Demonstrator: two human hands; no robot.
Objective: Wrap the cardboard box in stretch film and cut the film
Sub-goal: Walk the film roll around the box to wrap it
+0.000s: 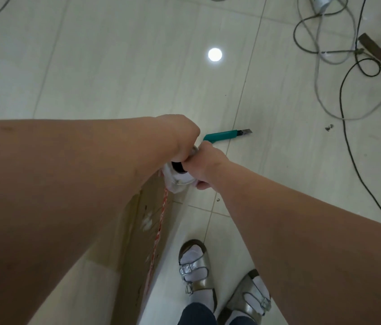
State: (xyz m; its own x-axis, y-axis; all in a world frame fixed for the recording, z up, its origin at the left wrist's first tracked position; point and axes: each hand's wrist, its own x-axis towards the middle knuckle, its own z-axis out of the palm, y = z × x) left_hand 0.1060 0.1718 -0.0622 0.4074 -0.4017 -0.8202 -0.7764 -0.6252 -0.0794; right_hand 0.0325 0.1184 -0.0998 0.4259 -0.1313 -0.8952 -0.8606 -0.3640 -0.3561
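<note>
The right hand (204,166) was closed around the near end of a stretch film roll (180,178), its fingers curled under the roll's white, film-bunched end, while the left hand (180,139) gripped the same roll from above and to the left, fingers folded down over it. The two hands met over the roll, whose dark hollow core showed between them. The cardboard box (138,233) stood directly beneath the hands and the left forearm, its brown face with a red printed strip running down toward the camera; the roll hung just above the box's far top corner. A teal utility knife (224,135) with its blade extended lay on the tiled floor (114,66), just beyond the hands and apart from them. The person's feet, in white socks and metallic sandals (194,270), stood beside the box's right edge. Loose cables (346,90) trailed across the floor at far right.
</note>
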